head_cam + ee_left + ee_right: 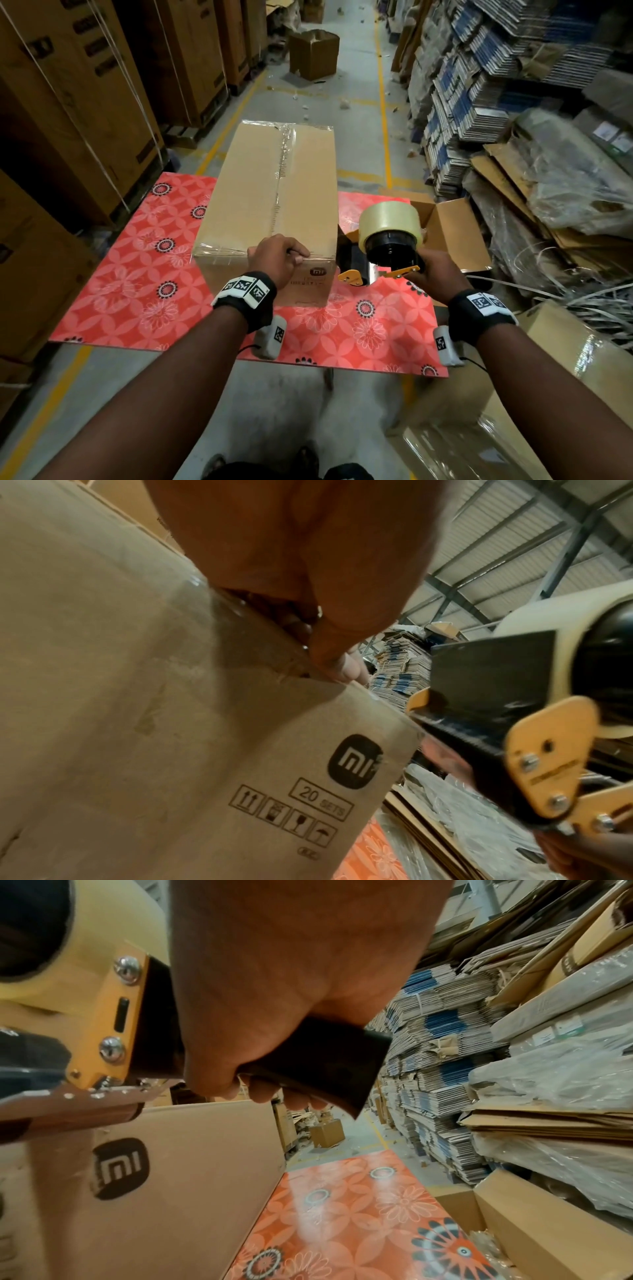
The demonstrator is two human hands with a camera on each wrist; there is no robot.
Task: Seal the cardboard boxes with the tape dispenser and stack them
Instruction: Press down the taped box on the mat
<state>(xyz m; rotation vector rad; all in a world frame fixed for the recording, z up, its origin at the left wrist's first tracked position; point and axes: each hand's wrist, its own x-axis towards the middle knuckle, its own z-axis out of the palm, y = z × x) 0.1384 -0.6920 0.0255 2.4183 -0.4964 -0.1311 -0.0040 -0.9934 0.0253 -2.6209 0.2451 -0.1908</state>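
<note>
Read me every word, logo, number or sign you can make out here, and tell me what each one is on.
"mi" logo: near end face of the cardboard box.
"20 SETS": framed, below the logo on that face.
Four handling pictograms under it: up arrows, a glass, an umbrella; one unclear.
Embossed word on the tape dispenser side plate: too blurred.
Print on the tall cartons: unreadable.

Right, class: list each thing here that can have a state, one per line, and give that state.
Cardboard box on table: closed, clear tape along its top seam.
Tape dispenser: held off the table, roll loaded.
Box behind the dispenser: flaps open.
Left hand: fingers curled over the box's near top edge.
Right hand: grips the dispenser handle.
</note>
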